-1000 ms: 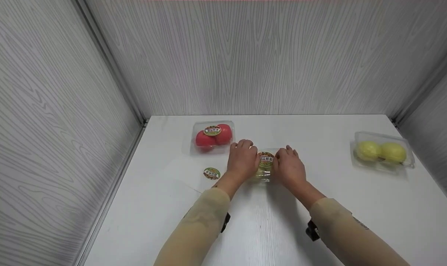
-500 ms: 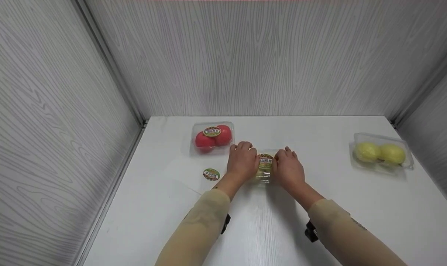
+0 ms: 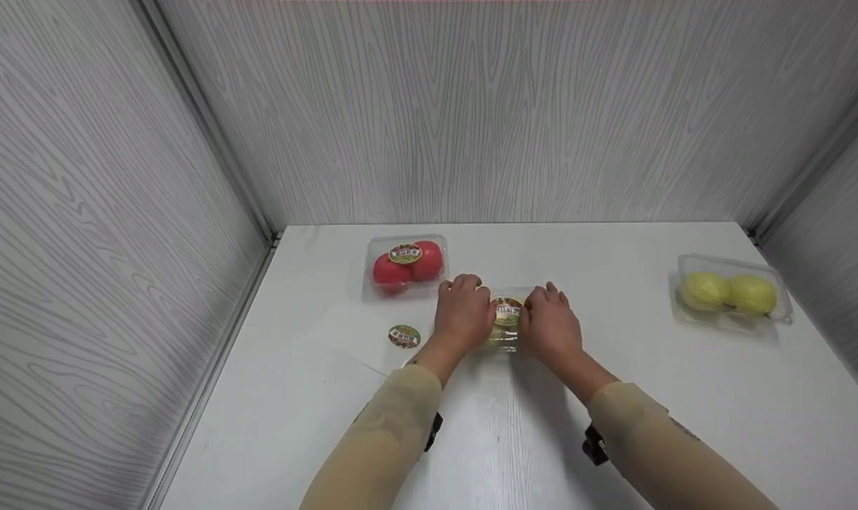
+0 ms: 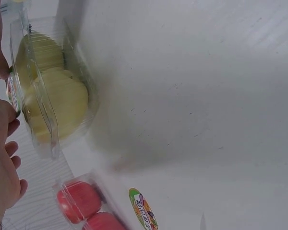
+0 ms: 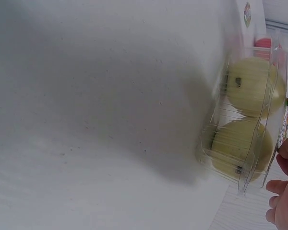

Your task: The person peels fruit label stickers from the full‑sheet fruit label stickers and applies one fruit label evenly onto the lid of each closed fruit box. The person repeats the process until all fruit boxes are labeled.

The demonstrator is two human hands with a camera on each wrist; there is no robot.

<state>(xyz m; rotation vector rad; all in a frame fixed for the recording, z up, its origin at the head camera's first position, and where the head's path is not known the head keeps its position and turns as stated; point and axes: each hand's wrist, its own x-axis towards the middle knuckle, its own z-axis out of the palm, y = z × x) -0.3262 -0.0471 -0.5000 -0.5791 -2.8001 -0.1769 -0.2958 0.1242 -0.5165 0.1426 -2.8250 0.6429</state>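
Note:
A clear plastic fruit box stands on the table in front of me, holding two pale yellow-green, round fruits. An oval printed sticker lies at the top of its lid. My left hand pinches the sticker's left edge between thumb and finger, the other fingers curled. At the opposite edge, my right hand pinches it the same way. Both wrist views show the fingertips close over the lid; in the left one, the sticker spans the gap between the hands. The fingers hide part of the lid.
A clear box of red fruits, bearing a similar sticker, stands at the back left. One loose oval sticker lies left of my left hand. Another clear box with two yellow-green fruits is far right. Grey wood-grain walls enclose the table.
Both hands keep their hold at the sticker over the box. The whole view shifts only slightly.

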